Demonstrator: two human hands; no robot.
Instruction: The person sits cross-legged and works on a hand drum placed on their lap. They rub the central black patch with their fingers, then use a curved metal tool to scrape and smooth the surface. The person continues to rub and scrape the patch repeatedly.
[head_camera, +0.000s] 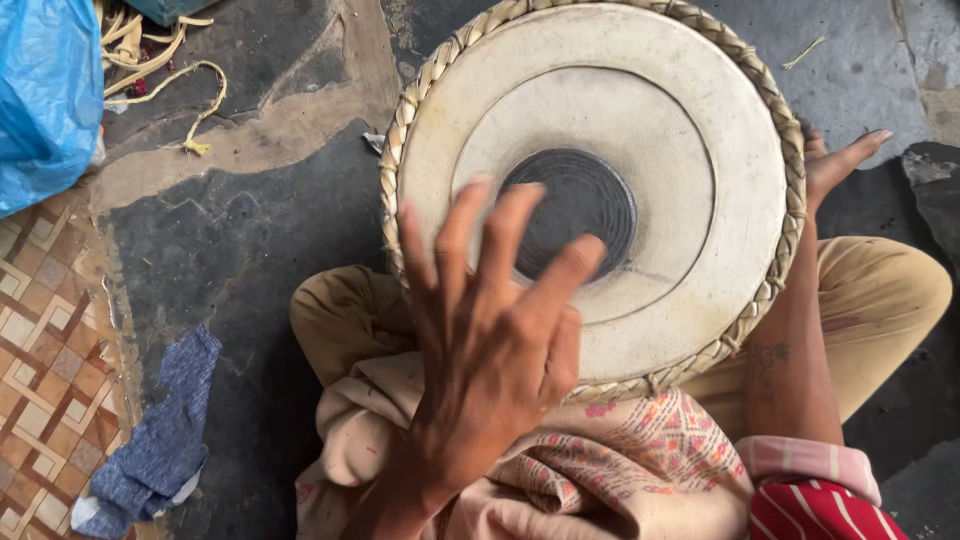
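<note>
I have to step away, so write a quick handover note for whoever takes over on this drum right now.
Left hand: open, fingers spread over the drum head, fingertips by the black centre patch; contact unclear.
Right hand: open, at the drum's far right edge, mostly hidden behind it.
Drum: on the lap, skin facing up, braided rim intact where visible.
Nearby: loose straw-coloured strips on the stone floor, blue cloth to the left.
Done: skin and braid are on.
Left: cannot tell from this view.

Even, soft daylight; no hard shadows, no glare. Left hand (490, 350) slightly motion-blurred at the fingertips. Drum head (600, 130) sharp. Mild wide-angle stretch toward frame edges. Exposure moderate.
</note>
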